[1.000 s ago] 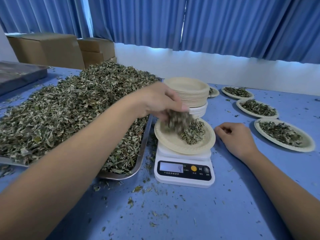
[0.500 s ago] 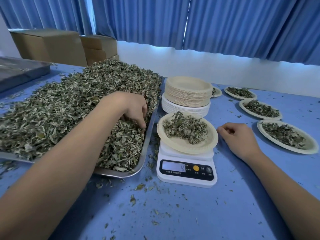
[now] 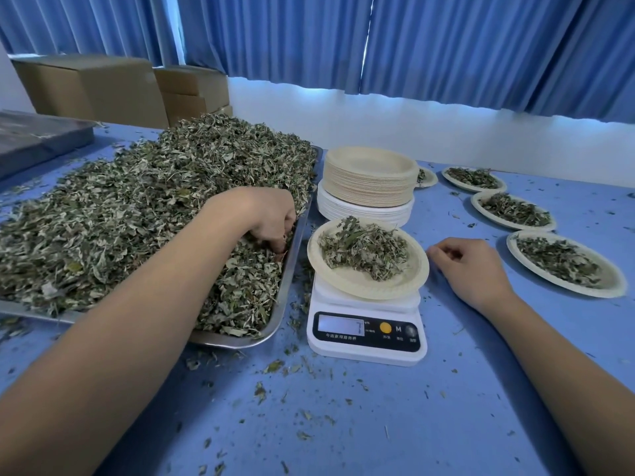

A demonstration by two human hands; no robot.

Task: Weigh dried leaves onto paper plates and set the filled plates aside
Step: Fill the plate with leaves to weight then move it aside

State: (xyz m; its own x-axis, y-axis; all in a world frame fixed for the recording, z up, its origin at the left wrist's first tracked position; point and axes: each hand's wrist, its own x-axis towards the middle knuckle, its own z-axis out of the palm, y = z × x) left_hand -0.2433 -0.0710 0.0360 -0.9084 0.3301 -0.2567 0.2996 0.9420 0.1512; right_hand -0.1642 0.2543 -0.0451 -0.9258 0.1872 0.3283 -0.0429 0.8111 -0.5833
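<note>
across the bottom of the frame lies the blue tabletop (image 3: 343,424), littered with leaf crumbs, and both bare forearms reach up over it from the lower corners. just above centre stands the small white digital kitchen scale (image 3: 366,334), its display showing what looks like a single 7. on it sits the round cream paper plate (image 3: 364,286), carrying a modest pile of dried leaves (image 3: 364,250). the right hand (image 3: 470,269) rests on the table just beside the plate's right rim, knuckles up, fingers loosely curled and holding nothing. the left hand (image 3: 264,218), left of centre, is dug into the big heap of grey-green leaves (image 3: 137,207) in the shiny steel tray (image 3: 288,280). its fingers curl down round a pinch of leaves, with the tips buried so the amount can't be judged. the plate lies to the right of that hand, just over the tray's rim, so a top-up would be a short sideways carry. being round, the plate has no long axis to mind. the right hand is the nearer one to it, and the three filled plates (image 3: 563,266) lie further right, in a row running toward the upper right. moving the plate off looks like that hand's job once the weight is judged right. behind the scale is a tall stack of empty paper plates (image 3: 369,176), then brown cardboard boxes (image 3: 92,87) at upper left and blue curtains (image 3: 446,39) along the top.
</note>
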